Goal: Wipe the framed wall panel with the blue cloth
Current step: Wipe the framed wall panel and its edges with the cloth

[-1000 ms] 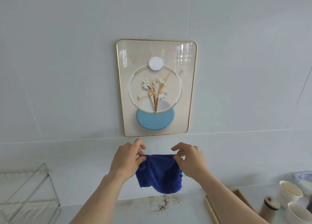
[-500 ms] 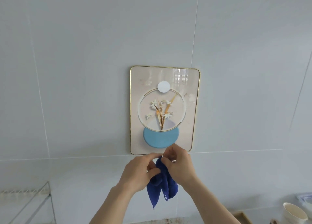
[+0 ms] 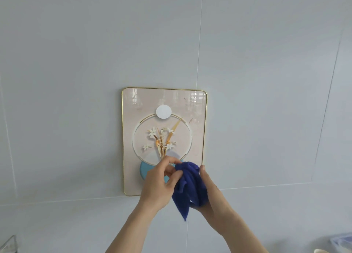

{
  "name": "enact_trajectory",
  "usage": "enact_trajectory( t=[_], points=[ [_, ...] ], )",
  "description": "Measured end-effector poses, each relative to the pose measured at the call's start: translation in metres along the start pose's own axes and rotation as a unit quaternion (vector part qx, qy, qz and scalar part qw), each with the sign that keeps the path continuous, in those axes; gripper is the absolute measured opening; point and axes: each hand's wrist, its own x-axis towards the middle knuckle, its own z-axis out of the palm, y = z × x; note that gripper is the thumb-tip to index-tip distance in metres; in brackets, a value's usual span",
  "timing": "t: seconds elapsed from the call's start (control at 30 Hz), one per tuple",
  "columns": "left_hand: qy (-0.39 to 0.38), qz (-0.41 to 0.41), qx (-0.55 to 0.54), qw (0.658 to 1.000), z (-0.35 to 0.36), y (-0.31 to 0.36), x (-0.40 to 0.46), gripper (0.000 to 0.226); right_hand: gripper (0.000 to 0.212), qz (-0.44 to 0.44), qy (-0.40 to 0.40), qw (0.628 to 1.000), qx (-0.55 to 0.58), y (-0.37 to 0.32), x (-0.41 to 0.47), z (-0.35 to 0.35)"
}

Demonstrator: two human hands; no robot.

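The framed wall panel [image 3: 182,107] hangs on the tiled wall, gold-edged, glossy beige, with a flower picture, a white disc and a light blue half-circle. In front of its lower edge I hold the bunched blue cloth [image 3: 188,186]. My left hand [image 3: 158,182] pinches the cloth's upper left part with thumb and fingers. My right hand [image 3: 207,191] cups the cloth from the right and below. Both hands and the cloth cover the panel's lower right corner and part of the blue half-circle. Whether the cloth touches the panel's glass, I cannot tell.
Pale grey wall tiles [image 3: 266,81] surround the panel. A corner of a wire rack [image 3: 9,243] shows at the bottom left. A clear container's edge [image 3: 341,241] shows at the bottom right.
Both hands have risen with the cloth from below the panel to its lower edge. The spread cloth has been gathered into a bunch. The view has tilted up, so the counter is gone.
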Motion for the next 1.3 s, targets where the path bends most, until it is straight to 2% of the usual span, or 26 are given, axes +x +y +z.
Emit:
enact_trajectory(
  t=[0.1,0.2,0.27,0.4,0.47,0.57,0.67,0.77,0.87,0.97,1.1,1.2,1.3],
  points=[
    [0.027,0.012,0.000,1.000,0.021,0.002,0.005,0.021,0.058,-0.017,-0.013,0.997,0.077,-0.003,0.010,-0.001],
    [0.053,0.049,0.069,0.995,0.039,-0.002,0.006,0.024,0.054,-0.022,-0.030,0.998,0.046,-0.009,0.015,-0.007],
    [0.044,0.077,0.111,0.990,0.044,-0.006,0.007,0.028,0.043,-0.029,0.004,1.000,0.004,-0.013,0.021,-0.015],
    [0.056,0.088,0.155,0.982,0.042,-0.019,0.016,0.041,0.019,-0.078,0.139,0.984,-0.082,-0.028,0.040,-0.022],
    [0.088,0.087,0.162,0.979,0.037,-0.020,0.024,0.043,0.016,-0.150,0.192,0.957,-0.160,-0.041,0.055,-0.020],
    [0.124,0.108,0.195,0.967,0.030,-0.013,0.043,0.052,0.030,-0.274,0.215,0.901,-0.258,-0.065,0.077,-0.017],
    [0.157,0.127,0.231,0.952,0.026,-0.005,0.070,0.059,0.048,-0.385,0.212,0.816,-0.375,-0.084,0.100,-0.016],
    [0.188,0.162,0.269,0.931,0.023,0.001,0.100,0.060,0.059,-0.451,0.219,0.731,-0.461,-0.097,0.123,-0.012],
    [0.206,0.204,0.330,0.898,0.022,-0.001,0.129,0.060,0.059,-0.503,0.216,0.654,-0.523,-0.098,0.144,-0.010],
    [0.214,0.226,0.376,0.873,0.026,-0.014,0.148,0.062,0.060,-0.527,0.202,0.598,-0.569,-0.089,0.163,-0.014],
    [0.228,0.252,0.391,0.856,0.029,-0.038,0.161,0.065,0.068,-0.556,0.203,0.565,-0.574,-0.078,0.185,-0.018],
    [0.249,0.262,0.429,0.827,0.031,-0.051,0.169,0.065,0.068,-0.570,0.202,0.570,-0.557,-0.068,0.198,-0.022],
    [0.279,0.271,0.432,0.814,0.038,-0.057,0.175,0.065,0.061,-0.585,0.213,0.571,-0.536,-0.059,0.208,-0.026]
  ],
)
